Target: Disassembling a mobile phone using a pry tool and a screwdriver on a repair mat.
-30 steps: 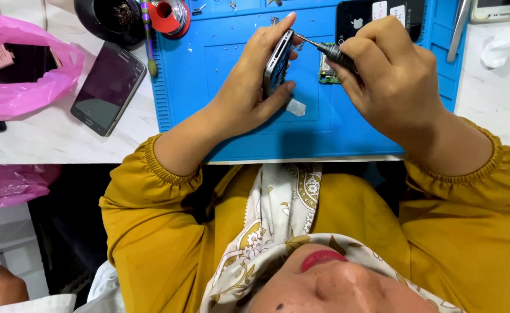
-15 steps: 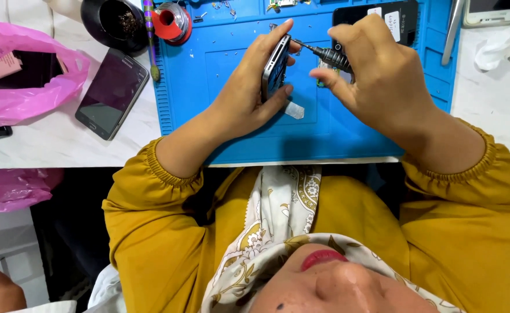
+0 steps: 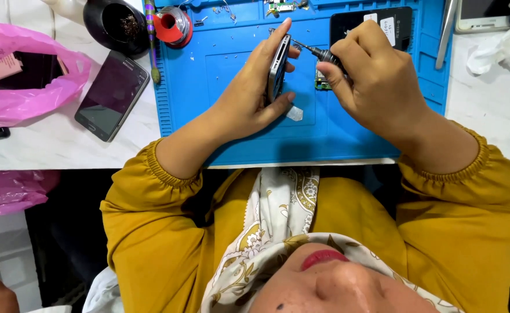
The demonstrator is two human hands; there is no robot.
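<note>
My left hand (image 3: 249, 95) grips a slim phone body (image 3: 279, 68), held on edge above the blue work mat (image 3: 220, 69). My right hand (image 3: 376, 81) is closed around a small screwdriver (image 3: 319, 53) whose thin tip touches the upper edge of the phone. A small green circuit board (image 3: 322, 84) lies on the mat under the right hand, partly hidden. A little white scrap (image 3: 294, 113) lies just below the phone.
A dark phone (image 3: 113, 95) lies on the white table left of the mat, beside a pink plastic bag (image 3: 29, 93). A black bowl (image 3: 116, 20), a red spool (image 3: 174, 26), a black battery (image 3: 403, 23), white tissue (image 3: 501, 52) and another phone (image 3: 481, 14) sit along the back.
Both hands with the phone and the screwdriver stay together; the view has shifted slightly, and the screwdriver tip stays at the phone's top edge.
</note>
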